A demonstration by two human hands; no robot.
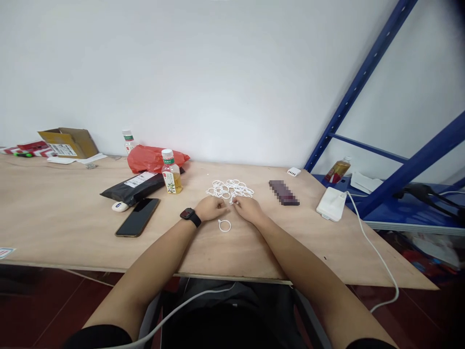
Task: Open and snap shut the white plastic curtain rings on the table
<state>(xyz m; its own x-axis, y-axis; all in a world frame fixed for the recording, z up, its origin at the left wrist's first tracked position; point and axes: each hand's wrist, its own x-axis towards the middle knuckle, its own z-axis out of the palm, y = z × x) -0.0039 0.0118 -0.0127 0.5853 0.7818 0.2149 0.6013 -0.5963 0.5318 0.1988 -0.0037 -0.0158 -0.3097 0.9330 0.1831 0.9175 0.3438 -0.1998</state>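
Both my hands rest on the wooden table (54, 218), close together at the near edge of a pile of several white plastic rings (229, 189). My left hand (210, 208), with a black watch (190, 215) on its wrist, has its fingers curled and pinched toward the right hand. My right hand (247, 207) is curled too, fingertips meeting the left at a white ring. What exactly each pinches is too small to see clearly. One single white ring (224, 225) lies flat on the table just in front of my hands.
Left of my hands lie a black phone (138, 217), a white oval object (119, 206), a black parcel (132, 188), a tea bottle (171, 172) and a red bag (154, 157). A cardboard box (69, 142) sits far left. A white charger (332, 203) and blue shelving (407, 169) are at right.
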